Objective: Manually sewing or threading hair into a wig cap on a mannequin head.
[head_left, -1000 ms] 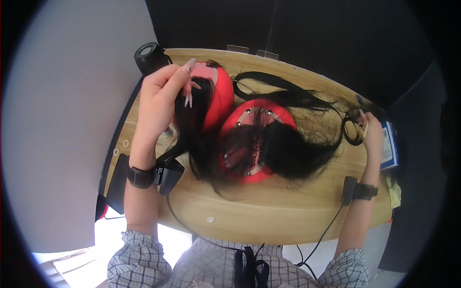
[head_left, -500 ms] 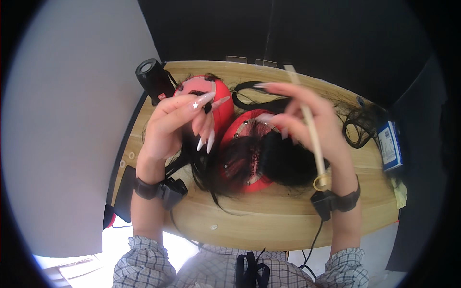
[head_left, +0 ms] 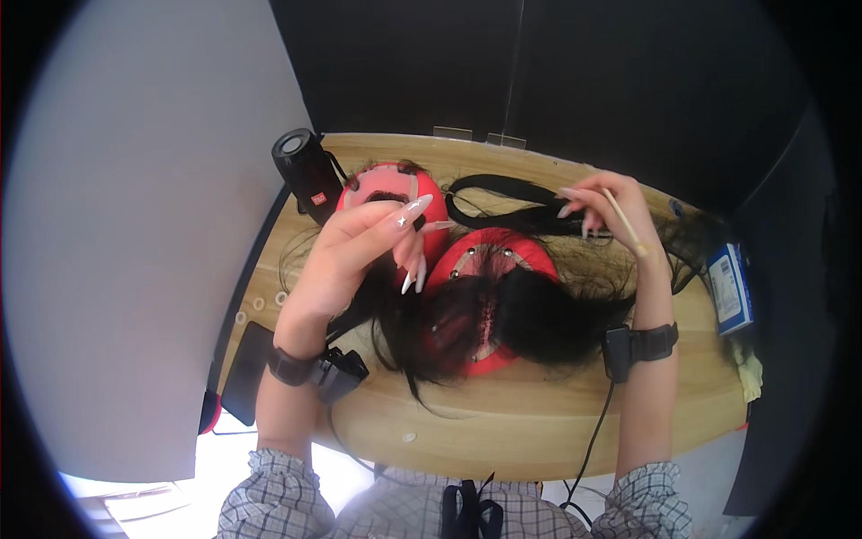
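Observation:
My left hand is raised over the left red head form, its thumb and index finger pinched together. Something small and dark shows between them, too little to make out. Farther right, my right hand holds a thin pale wooden stick slanting across it, its fingers bent beside a looped hank of black hair. Between the hands lies a second red head form with a pale band and pins. Long black hair spreads over this form to both sides of a stitched parting.
A black cylindrical speaker stands at the back left. Small pale rings lie at the table's left side. At the right edge is a blue and white box. Dark panels rise behind the wooden table.
My right hand has moved away from the nearer head form, to the right, and the stick has tilted with it. My left hand keeps its pinch above the left form. The view has shifted slightly.

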Demonstrator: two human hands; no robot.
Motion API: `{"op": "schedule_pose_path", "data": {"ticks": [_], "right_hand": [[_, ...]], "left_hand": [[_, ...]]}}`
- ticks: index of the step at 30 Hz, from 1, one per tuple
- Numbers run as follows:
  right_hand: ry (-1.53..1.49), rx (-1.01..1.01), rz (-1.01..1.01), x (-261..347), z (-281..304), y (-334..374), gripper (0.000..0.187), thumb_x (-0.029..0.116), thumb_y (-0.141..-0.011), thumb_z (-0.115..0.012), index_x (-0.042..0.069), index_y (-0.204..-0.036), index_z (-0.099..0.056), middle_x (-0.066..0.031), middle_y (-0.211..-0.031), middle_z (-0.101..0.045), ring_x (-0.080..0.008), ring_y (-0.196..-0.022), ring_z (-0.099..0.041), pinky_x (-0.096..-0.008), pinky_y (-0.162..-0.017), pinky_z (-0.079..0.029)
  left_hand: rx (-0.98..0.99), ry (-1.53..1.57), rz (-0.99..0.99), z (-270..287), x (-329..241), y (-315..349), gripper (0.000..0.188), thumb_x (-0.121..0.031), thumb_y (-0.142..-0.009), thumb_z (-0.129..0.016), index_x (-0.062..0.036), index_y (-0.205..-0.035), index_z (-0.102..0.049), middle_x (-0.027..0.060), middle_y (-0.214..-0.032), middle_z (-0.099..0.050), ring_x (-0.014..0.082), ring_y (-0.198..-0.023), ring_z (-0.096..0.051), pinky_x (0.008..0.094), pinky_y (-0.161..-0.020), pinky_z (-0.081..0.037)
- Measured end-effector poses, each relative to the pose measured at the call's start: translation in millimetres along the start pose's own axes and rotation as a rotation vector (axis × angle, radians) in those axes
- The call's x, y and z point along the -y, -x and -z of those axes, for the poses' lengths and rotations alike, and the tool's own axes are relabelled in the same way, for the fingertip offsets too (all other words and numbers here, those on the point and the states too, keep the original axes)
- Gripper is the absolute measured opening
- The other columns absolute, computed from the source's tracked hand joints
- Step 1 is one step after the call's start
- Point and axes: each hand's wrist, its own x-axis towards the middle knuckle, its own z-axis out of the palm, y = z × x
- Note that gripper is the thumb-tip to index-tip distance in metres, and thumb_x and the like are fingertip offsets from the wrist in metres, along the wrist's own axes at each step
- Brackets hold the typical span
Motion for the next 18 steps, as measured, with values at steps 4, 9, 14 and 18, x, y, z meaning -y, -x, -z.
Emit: {"op": "schedule_pose_path", "data": {"ticks": [4, 9, 14, 18], "right_hand": [[0.856, -0.374, 0.003, -31, 37, 17, 0.026, 0.023, -0.091, -0.066, 0.000, -0.102, -0.070, -0.0070, -0.088, -0.072, -0.0072, -0.071, -0.062, -0.0235, -0.065, -0.048], [-0.039, -0.418, 0.318, 20, 13, 45, 0.029, 0.024, -0.090, -0.066, 0.005, -0.113, -0.068, -0.0079, -0.096, -0.073, -0.0069, -0.070, -0.061, -0.0206, -0.062, -0.046], [-0.093, -0.012, 0.490, 60, -52, 79, 0.042, 0.004, -0.078, -0.074, 0.007, -0.119, -0.066, 0.0001, -0.078, -0.067, -0.0043, -0.062, -0.055, -0.0197, -0.055, -0.043], [-0.062, 0.132, 0.595, 67, -84, 79, 0.051, -0.002, -0.073, -0.072, 0.006, -0.123, -0.065, 0.0033, -0.065, -0.057, -0.0027, -0.054, -0.048, -0.0175, -0.050, -0.038]], "left_hand": [[-0.007, -0.049, -0.002, -8, -7, -3, 0.037, -0.024, -0.102, -0.045, -0.0041, -0.073, -0.052, 0.0087, -0.079, -0.062, 0.0233, -0.092, -0.063, 0.0344, -0.090, -0.045], [-0.084, -0.261, -0.032, -17, -8, -3, 0.036, -0.022, -0.102, -0.047, -0.0011, -0.074, -0.056, 0.0151, -0.120, -0.062, 0.0218, -0.112, -0.056, 0.0336, -0.099, -0.039], [0.035, -0.451, -0.086, -24, -10, 2, 0.034, -0.022, -0.100, -0.051, -0.0020, -0.074, -0.062, 0.0177, -0.137, -0.048, 0.0225, -0.127, -0.045, 0.0363, -0.104, -0.034], [0.041, -0.417, -0.086, -34, -9, 5, 0.032, -0.021, -0.099, -0.054, -0.0020, -0.074, -0.062, 0.0185, -0.138, -0.046, 0.0239, -0.134, -0.038, 0.0371, -0.105, -0.033]]}}
